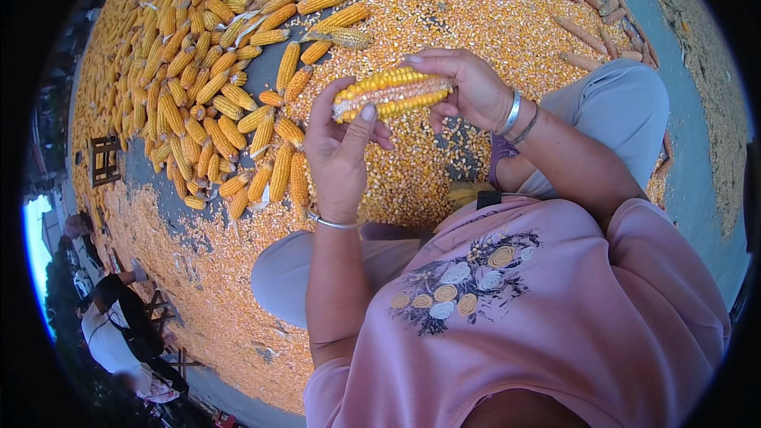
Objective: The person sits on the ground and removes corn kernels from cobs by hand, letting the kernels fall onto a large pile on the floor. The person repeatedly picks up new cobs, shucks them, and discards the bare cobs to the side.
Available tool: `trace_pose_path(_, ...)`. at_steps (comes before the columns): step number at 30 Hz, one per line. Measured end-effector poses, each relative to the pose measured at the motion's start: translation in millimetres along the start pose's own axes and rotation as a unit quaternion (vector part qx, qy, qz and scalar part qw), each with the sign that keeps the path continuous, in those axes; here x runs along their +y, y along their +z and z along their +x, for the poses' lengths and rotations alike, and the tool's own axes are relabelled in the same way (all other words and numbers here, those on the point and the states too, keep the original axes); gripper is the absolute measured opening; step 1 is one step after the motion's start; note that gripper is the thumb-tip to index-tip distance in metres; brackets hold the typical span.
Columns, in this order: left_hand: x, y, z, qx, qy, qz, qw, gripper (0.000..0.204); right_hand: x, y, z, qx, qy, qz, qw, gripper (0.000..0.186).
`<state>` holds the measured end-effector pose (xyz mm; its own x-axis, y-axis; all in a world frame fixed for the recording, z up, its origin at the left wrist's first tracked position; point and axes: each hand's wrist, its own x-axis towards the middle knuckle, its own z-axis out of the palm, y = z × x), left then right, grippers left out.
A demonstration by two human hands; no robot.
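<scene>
Corn ear (390, 95) is up in both hands, in front of the person's chest, over a spread of loose kernels (412, 178). L hand (337, 147) is curled round the L end, thumb pressed on the near side; R hand (476, 89) grips the R end w/ thumb on the far side & fingers underneath. Long axis runs L to R, roughly across the body, R end tipped a bit farther out. Can't tell which end is the tip tbh. A bare pinkish strip runs lengthwise btwn rows of yellow kernels.

Stuff's loose on the blue-grey ground (688, 115): big heap of full ears (198, 71) off to the L & far side, bare cobs (583, 34) at far R. Silver bracelet on each wrist btw. Small wooden stool (104, 162) by the heap's L edge, ppl (111, 337) way off L.
</scene>
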<state>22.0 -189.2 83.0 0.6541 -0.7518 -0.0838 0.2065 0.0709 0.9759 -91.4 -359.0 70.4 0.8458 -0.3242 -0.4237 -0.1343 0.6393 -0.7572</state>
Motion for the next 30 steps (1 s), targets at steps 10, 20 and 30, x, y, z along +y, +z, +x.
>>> trace_pose_path(10,-6.6,-4.5,2.1,0.050,-0.026,0.003,0.998,0.033,6.4,4.4,-0.8,0.009,-0.016,-0.013,1.000,0.028)
trace_pose_path(20,-0.9,-1.0,0.3,-0.008,-0.012,-0.031,0.999,0.039,1.0,-3.0,2.3,0.013,0.058,0.033,0.998,0.037)
trace_pose_path(30,-4.2,-8.2,3.7,0.012,-0.047,-0.061,0.997,0.044,7.7,1.5,0.4,0.019,0.056,0.019,0.998,0.037)
